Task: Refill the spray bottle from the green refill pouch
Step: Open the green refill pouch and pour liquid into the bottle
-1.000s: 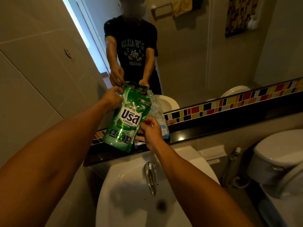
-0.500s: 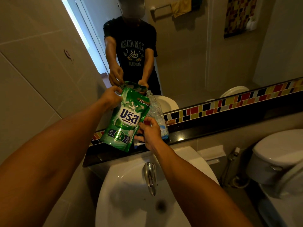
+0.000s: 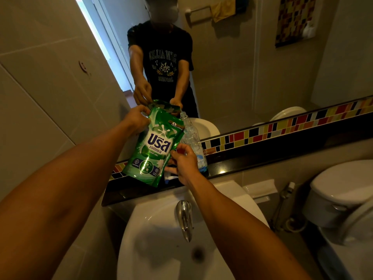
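The green refill pouch (image 3: pixel 153 146) with white and blue lettering hangs tilted above the black ledge, its top toward the mirror. My left hand (image 3: pixel 137 119) pinches its upper left corner. My right hand (image 3: pixel 182 163) grips its lower right edge. Just behind the pouch, on the right, stands a clear plastic bottle (image 3: pixel 191 136) with an open neck and a little blue liquid at the bottom; no spray head is on it. The pouch's top right corner sits close to the bottle's neck. Something small, white and blue, lies on the ledge under my right hand, mostly hidden.
A black ledge (image 3: pixel 262 158) runs under the mirror (image 3: pixel 232 67), with a coloured tile strip (image 3: pixel 282 126) behind. Below are the white sink (image 3: pixel 153 249) and its chrome tap (image 3: pixel 184 219). A toilet (image 3: pixel 341 193) and a spray hose (image 3: pixel 286 197) stand at the right. A tiled wall closes the left.
The pouch and both hands have stayed almost still; the pouch shifted very slightly lower and leftward in view.
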{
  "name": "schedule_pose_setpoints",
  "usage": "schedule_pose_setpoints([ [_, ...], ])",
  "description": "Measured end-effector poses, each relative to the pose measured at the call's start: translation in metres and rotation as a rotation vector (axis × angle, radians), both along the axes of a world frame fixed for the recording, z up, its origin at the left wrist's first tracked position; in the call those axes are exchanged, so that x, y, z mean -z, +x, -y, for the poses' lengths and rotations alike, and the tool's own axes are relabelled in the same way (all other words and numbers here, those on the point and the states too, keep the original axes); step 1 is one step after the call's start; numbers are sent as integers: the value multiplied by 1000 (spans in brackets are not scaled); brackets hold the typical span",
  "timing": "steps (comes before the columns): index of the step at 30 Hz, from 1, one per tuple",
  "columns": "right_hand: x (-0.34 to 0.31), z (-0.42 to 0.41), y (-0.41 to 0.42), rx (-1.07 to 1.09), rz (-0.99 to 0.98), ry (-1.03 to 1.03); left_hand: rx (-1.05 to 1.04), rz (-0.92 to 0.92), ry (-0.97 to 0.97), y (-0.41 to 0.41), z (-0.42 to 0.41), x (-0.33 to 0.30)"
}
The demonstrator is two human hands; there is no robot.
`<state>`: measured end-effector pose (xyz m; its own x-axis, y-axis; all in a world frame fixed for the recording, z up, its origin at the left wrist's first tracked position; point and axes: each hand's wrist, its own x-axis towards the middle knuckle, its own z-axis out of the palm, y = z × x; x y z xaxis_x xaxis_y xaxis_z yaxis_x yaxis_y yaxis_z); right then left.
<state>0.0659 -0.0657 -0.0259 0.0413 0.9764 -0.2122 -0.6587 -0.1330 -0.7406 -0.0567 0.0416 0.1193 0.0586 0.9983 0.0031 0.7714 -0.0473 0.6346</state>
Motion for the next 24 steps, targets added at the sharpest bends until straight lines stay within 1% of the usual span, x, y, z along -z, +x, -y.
schedule_pose_setpoints([
  [24,2,-2,-2,4,-6,-7,-6,-30,-17,1,0,-1],
])
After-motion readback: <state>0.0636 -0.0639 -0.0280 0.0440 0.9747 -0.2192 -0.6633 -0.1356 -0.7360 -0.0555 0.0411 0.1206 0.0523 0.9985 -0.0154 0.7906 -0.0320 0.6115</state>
